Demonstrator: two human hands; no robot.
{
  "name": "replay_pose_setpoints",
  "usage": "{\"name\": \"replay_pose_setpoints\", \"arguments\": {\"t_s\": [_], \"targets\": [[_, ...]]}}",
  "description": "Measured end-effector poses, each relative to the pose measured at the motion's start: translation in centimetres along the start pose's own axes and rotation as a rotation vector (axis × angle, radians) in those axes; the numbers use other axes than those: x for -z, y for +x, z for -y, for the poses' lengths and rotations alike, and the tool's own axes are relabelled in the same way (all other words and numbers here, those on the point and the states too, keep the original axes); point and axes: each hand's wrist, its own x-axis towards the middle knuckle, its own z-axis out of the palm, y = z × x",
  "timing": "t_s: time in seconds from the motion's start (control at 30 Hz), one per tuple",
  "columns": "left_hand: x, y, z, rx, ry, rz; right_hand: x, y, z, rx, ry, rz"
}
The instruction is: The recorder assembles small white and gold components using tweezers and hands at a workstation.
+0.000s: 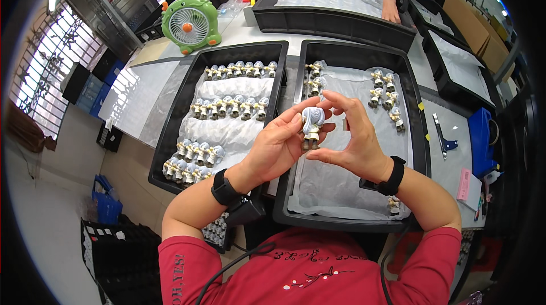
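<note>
A small figurine [312, 125] with pale blue-grey hair, a white and yellow outfit and dark feet stands upright between my hands. My left hand [278, 141] grips it, thumb against its side and fingers behind it. Curved around its right side, my right hand [359, 141] has thumb and forefinger wide apart, the thumb close to the feet and the forefinger near the head. Whether the right fingertips touch it, I cannot tell. Beneath my hands lies a black tray [422, 140] lined with white sheet, holding several similar figurines [376, 87] along its sides.
At the left, another black tray [169, 144] holds rows of figurines [230, 107]. A green animal-shaped fan [189, 22] stands behind it. Across the table, another person's hand [391, 10] rests at a large black bin [335, 27]. A tool [442, 137] and blue holder [481, 143] are at right.
</note>
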Motion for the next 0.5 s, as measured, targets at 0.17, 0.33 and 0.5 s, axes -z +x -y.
{"name": "replay_pose_setpoints", "arguments": {"t_s": [0.17, 0.33, 0.5], "targets": [[-0.15, 0.01, -0.34, -0.021, 0.005, 0.023, 0.03, 0.02, 0.10, -0.016, 0.011, 0.015], [-0.02, 0.00, -0.33, -0.005, 0.021, 0.022, 0.05, -0.06, -0.02, -0.005, 0.011, 0.015], [0.18, 0.05, -0.24, 0.004, 0.013, 0.020, 0.07, -0.07, -0.19, 0.005, 0.002, 0.022]]}}
